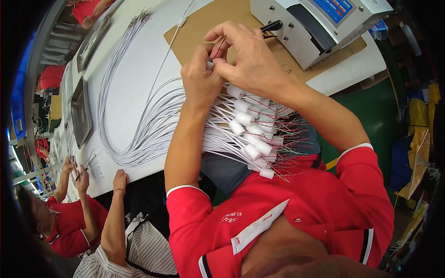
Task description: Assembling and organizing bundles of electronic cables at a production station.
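My left hand (202, 76) is closed around the end of a white cable, with its small white cylindrical sleeve (210, 65) showing between the fingers. Close beside it, my right hand (252, 58) pinches the thin wires (217, 50) that come out of that end; one looks reddish. The fingers hide most of the wires. Below both hands lies a bundle of white cables (153, 125). Their ends carry white foam-like sleeves (245, 118) and twisted red, green and white wires (292, 134), which reach over my lap.
A white machine with a blue keypad (337, 8) stands on brown board (204, 23) at the back right. Two dark trays (81, 113) rest along the table's left side. On the left, co-workers (69, 217) sit at the white table (125, 99); one handles wires.
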Available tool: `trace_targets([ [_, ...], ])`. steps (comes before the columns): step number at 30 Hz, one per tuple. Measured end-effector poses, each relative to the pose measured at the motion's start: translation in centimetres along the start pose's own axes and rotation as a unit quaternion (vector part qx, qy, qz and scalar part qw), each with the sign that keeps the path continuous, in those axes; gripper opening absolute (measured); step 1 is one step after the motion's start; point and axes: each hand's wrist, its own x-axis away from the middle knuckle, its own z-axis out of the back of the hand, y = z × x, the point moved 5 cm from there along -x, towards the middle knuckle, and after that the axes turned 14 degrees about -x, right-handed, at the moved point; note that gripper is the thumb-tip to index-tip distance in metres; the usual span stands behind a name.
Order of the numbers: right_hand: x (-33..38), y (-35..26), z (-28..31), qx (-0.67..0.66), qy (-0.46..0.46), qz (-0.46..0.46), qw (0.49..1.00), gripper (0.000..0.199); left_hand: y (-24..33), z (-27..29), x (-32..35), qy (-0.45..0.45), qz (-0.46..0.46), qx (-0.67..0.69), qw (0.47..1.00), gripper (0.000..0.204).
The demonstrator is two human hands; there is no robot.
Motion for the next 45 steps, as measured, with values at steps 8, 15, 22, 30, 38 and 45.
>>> trace_targets([
  [8, -1.5, -0.8, 2.9, -0.131, 0.068, -0.061, 0.987, 0.029, 0.0, 0.5, -0.4, 0.008, 0.009, 0.006, 1.0, 0.013],
  [15, -1.6, -0.2, 5.8, 0.036, 0.021, 0.107, 0.993, 0.034, -1.1, 0.8, -0.5, -0.049, 0.088, 0.176, 0.979, 0.01],
  [22, -1.1, 0.5, 5.1, 0.006, -0.11, 0.065, 0.992, 0.019, -1.8, 1.0, -0.2, -0.073, 0.118, 0.239, 0.961, 0.016],
  [30, -1.2, -2.0, 5.0, 0.135, -0.036, 0.424, 0.895, 0.01, -0.2, 0.8, -0.6, -0.208, -0.005, 0.223, 0.952, 0.043],
  [38, -0.7, -1.8, 5.1, 0.151, -0.041, 0.383, 0.91, 0.01, -0.5, 0.9, -0.5, -0.188, -0.015, 0.236, 0.953, 0.045],
  [45, -0.4, -0.4, 5.8, 0.068, -0.111, 0.129, 0.983, 0.012, 0.8, 0.9, -0.4, -0.096, -0.071, 0.067, 0.991, 0.024],
])
